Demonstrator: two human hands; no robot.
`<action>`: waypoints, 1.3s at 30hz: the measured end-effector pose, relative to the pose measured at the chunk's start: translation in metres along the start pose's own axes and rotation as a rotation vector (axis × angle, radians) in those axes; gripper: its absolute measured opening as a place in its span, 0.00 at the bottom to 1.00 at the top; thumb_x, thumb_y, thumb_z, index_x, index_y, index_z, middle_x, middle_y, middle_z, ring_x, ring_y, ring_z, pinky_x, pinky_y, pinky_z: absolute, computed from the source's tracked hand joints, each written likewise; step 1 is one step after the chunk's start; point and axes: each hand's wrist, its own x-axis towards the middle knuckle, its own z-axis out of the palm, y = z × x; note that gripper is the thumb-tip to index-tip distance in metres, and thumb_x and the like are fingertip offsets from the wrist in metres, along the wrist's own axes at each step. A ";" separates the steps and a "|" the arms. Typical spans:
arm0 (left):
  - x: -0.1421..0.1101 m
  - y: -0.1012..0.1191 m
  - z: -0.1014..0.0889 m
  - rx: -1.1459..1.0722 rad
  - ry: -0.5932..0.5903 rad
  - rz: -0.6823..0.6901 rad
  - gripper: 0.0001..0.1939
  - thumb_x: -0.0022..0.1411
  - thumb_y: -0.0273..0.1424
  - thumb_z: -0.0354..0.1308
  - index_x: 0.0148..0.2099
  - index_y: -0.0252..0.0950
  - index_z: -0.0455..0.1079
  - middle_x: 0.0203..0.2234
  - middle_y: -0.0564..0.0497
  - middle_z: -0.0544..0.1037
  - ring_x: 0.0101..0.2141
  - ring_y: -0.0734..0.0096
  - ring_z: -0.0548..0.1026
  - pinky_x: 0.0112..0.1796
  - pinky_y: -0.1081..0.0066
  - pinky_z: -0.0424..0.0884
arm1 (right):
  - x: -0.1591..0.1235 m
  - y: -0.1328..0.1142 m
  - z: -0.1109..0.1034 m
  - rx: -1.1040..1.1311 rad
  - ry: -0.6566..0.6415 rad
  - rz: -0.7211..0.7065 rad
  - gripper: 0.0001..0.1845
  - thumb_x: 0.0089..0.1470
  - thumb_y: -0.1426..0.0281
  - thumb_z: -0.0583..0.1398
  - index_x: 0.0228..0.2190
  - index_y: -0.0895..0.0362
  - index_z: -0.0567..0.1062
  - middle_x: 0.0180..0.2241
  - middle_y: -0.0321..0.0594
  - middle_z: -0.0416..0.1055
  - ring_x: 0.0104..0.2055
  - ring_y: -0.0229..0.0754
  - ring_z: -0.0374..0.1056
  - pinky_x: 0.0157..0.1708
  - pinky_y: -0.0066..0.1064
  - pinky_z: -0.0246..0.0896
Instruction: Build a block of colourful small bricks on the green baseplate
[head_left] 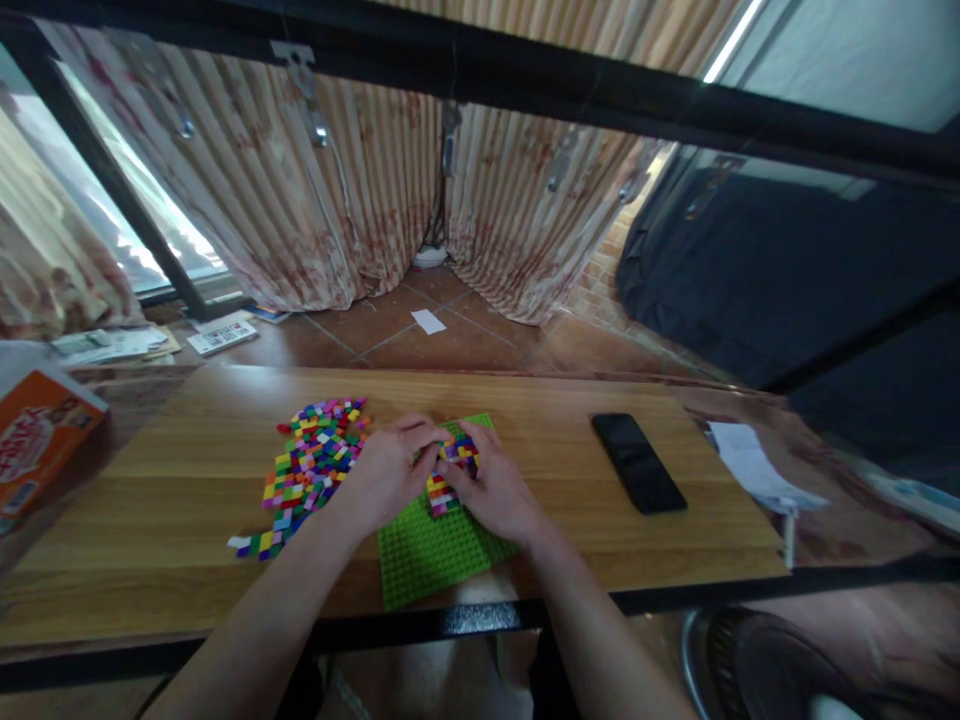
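A green studded baseplate (420, 560) lies on the wooden table, turned at a slight angle. Standing on it is a block of small multicoloured bricks (442, 497), stacked in rows of red, yellow, blue and pink. My left hand (397, 465) is at the block's left side, thumb and fingertips pinched together; anything between them is hidden. Around the block's right side curls my right hand (499, 490), thumb on its near face and fingers behind it. Left of my left hand spreads a pile of loose toy bricks (307, 465) in many colours.
A black phone (637, 462) lies on the table's right part. An orange and white box (45, 430) is at the far left. White papers (757, 465) lie beyond the table's right end. A dark metal bar (480, 618) runs along the near edge.
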 end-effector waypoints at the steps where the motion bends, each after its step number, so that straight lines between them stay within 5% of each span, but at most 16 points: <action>1: -0.001 -0.001 0.005 0.024 0.010 0.009 0.12 0.63 0.22 0.52 0.41 0.35 0.77 0.34 0.48 0.77 0.34 0.68 0.76 0.37 0.69 0.71 | 0.001 -0.001 0.000 -0.001 -0.002 0.001 0.31 0.56 0.64 0.59 0.59 0.61 0.62 0.57 0.55 0.64 0.60 0.51 0.62 0.61 0.47 0.56; 11: 0.000 -0.006 0.018 0.219 0.063 0.125 0.11 0.62 0.23 0.55 0.42 0.37 0.78 0.36 0.47 0.78 0.38 0.61 0.74 0.41 0.59 0.68 | 0.001 0.000 -0.004 0.023 -0.027 -0.016 0.30 0.55 0.68 0.60 0.59 0.59 0.63 0.57 0.53 0.64 0.59 0.49 0.62 0.61 0.46 0.56; 23: -0.001 -0.009 0.026 0.155 0.087 0.075 0.09 0.64 0.28 0.56 0.41 0.42 0.78 0.38 0.50 0.79 0.41 0.63 0.73 0.50 0.54 0.61 | 0.003 0.008 -0.011 0.042 -0.056 -0.065 0.28 0.55 0.67 0.61 0.56 0.57 0.65 0.55 0.49 0.66 0.57 0.48 0.63 0.59 0.46 0.58; 33: 0.002 -0.004 0.029 -0.103 0.087 -0.107 0.14 0.60 0.25 0.57 0.47 0.42 0.77 0.39 0.49 0.79 0.43 0.63 0.75 0.48 0.58 0.69 | 0.006 0.010 -0.016 0.101 -0.075 -0.071 0.23 0.56 0.64 0.61 0.53 0.54 0.69 0.52 0.46 0.70 0.54 0.46 0.66 0.57 0.44 0.60; 39: 0.001 -0.003 0.032 -0.289 0.103 -0.173 0.16 0.59 0.23 0.56 0.49 0.38 0.75 0.40 0.48 0.80 0.41 0.66 0.78 0.46 0.63 0.73 | 0.016 0.024 -0.012 0.372 -0.010 0.084 0.22 0.53 0.66 0.60 0.50 0.56 0.72 0.48 0.45 0.75 0.49 0.45 0.71 0.53 0.42 0.64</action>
